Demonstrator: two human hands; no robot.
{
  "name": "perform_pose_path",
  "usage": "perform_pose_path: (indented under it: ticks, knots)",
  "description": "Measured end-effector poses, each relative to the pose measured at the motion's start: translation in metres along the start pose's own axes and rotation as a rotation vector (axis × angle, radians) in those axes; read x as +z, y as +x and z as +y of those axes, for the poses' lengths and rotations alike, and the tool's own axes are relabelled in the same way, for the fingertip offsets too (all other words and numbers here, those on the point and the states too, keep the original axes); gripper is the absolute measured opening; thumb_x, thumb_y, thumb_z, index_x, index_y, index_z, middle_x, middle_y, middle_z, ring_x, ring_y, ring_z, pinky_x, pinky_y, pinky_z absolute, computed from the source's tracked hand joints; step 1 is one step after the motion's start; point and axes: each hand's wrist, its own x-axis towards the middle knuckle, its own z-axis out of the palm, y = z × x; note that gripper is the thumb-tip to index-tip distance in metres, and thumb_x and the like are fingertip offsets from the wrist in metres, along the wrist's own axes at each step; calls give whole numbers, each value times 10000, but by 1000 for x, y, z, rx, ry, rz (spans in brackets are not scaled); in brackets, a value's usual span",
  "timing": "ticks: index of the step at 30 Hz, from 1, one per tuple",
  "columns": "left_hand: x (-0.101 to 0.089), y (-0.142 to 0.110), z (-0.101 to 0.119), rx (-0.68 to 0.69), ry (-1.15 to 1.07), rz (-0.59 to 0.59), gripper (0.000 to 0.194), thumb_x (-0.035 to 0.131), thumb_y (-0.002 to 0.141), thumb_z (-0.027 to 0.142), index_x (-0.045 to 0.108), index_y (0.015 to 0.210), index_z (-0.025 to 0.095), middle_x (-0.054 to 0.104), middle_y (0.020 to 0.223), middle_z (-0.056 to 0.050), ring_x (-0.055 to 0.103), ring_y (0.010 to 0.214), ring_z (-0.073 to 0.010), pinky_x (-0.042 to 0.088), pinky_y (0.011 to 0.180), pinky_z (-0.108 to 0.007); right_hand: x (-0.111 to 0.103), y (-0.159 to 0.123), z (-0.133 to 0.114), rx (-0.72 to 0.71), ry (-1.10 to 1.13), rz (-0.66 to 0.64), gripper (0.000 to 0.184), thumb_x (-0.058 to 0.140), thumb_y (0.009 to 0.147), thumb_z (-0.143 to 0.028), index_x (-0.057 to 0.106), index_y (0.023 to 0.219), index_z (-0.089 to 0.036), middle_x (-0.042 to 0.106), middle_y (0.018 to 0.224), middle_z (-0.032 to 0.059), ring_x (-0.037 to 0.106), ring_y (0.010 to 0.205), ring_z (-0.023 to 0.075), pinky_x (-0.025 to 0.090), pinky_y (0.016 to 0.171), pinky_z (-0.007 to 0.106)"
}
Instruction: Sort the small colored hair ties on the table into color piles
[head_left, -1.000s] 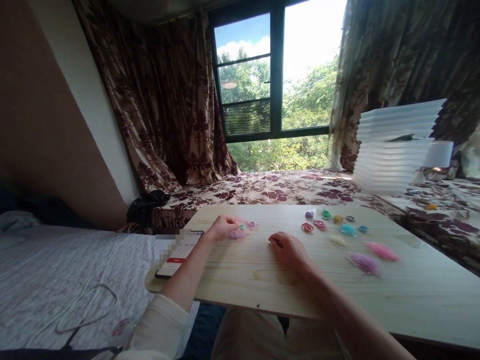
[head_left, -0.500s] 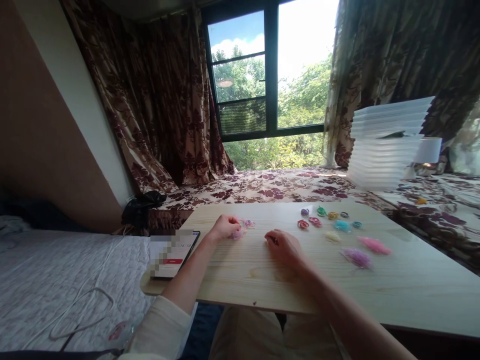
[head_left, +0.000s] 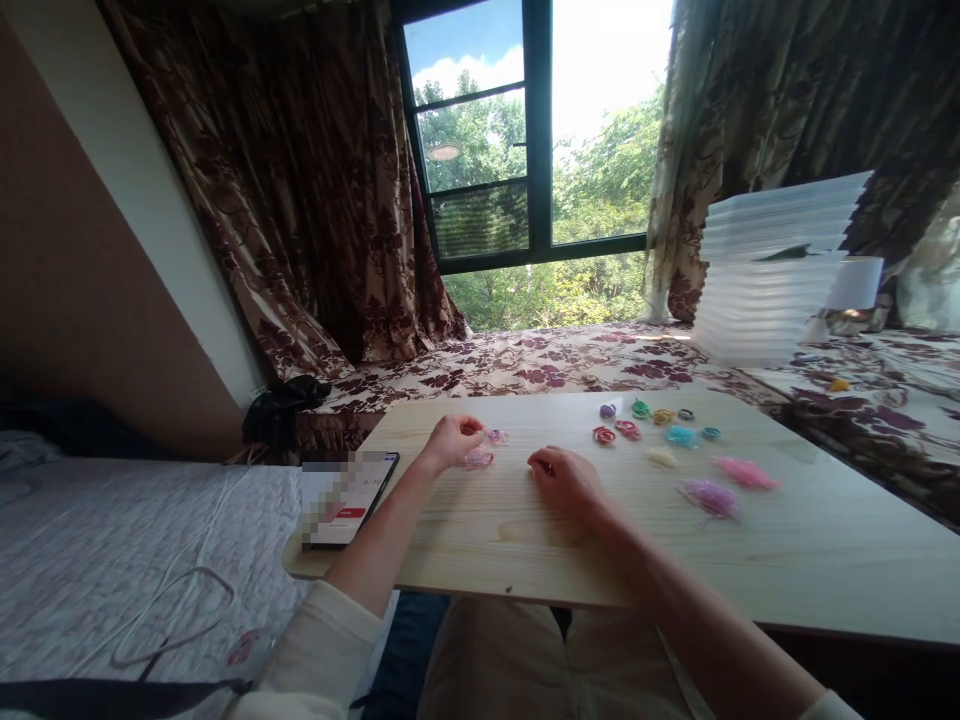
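Observation:
My left hand (head_left: 452, 441) is closed in a pinch above the left part of the pale wooden table. Whatever its fingertips hold is too small to make out. Beside and below them lie small loose pink and purple bands (head_left: 478, 459), with more pink-purple bands (head_left: 496, 437) just past the fingertips. To the right, my right hand (head_left: 564, 480) rests on the tabletop (head_left: 495, 540) with fingers curled together. What lies inside that curl, if anything, is hidden.
Small coloured bundles lie at the right: green (head_left: 640, 408), red (head_left: 604, 435), turquoise (head_left: 681, 436), cream (head_left: 662, 458), purple (head_left: 710, 498), pink (head_left: 746, 473). A phone (head_left: 352, 505) lies by the left edge. Stacked white translucent sheets (head_left: 772, 280) stand behind.
My left fingers have risen slightly off the pink-purple bands, which now show more plainly below them. My right hand stays nearly in place. The whole view has shifted a little.

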Motion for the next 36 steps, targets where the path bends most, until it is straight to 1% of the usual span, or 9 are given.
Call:
perform_pose_path:
  ticks: [5,10,13,17,20,24,30,33,36]
  knots:
    - [0,1,1,12,170,31,179,596,703,147,723,828,153,731,778,-34,648,727,-142,486,670,-214,0,0,0,5,-1,-4,270,449,873,-252,711,937,-237,718,1014,28,637,904,161,411,746,246]
    - [-6,-4,0,13,362,56,148,621,669,174,746,742,204,728,824,-53,604,956,-245,455,841,-313,-1,0,-1,5,-10,-12,280,440,876,-251,713,939,-243,716,1019,26,634,916,163,412,745,245]
    - [-7,-10,3,69,502,51,163,617,705,231,758,789,229,712,970,-74,519,1104,-293,411,927,-379,0,0,-1,3,-13,-11,281,442,866,-233,713,937,-240,717,1011,27,633,913,163,410,745,245]
    - [-2,-16,9,133,670,25,182,616,741,373,750,747,250,680,1037,-72,467,1136,-296,343,994,-451,0,0,-1,2,-12,-1,278,442,859,-231,712,923,-236,721,998,25,635,905,166,405,736,251]
    - [1,-18,11,125,694,19,189,659,703,409,727,671,236,672,1030,-72,450,1138,-285,306,1017,-460,0,0,-1,0,-10,-5,279,442,858,-230,711,930,-235,720,1001,24,635,910,168,405,737,253]
    - [4,-19,11,111,670,21,148,663,709,358,720,667,228,667,1048,-59,441,1143,-277,305,1008,-437,0,0,0,10,-6,-7,278,443,863,-238,710,939,-238,718,1008,25,634,908,166,407,740,252]
    - [15,-25,15,207,632,142,145,638,774,345,733,727,246,691,1026,-48,469,1100,-248,279,1020,-449,1,0,0,8,-10,5,299,417,891,-264,710,943,-232,720,1004,35,635,911,162,406,750,244]
    - [20,-27,17,248,646,216,135,636,778,290,735,702,239,715,941,-61,500,1073,-252,226,1058,-482,3,1,1,1,-1,16,311,404,900,-268,711,925,-226,723,987,38,640,902,165,401,743,246]
    - [25,-28,21,230,551,238,170,614,797,288,726,679,238,730,826,-45,565,974,-222,266,1052,-445,4,1,2,2,32,38,303,408,906,-287,705,922,-229,721,977,35,638,887,163,396,730,246]
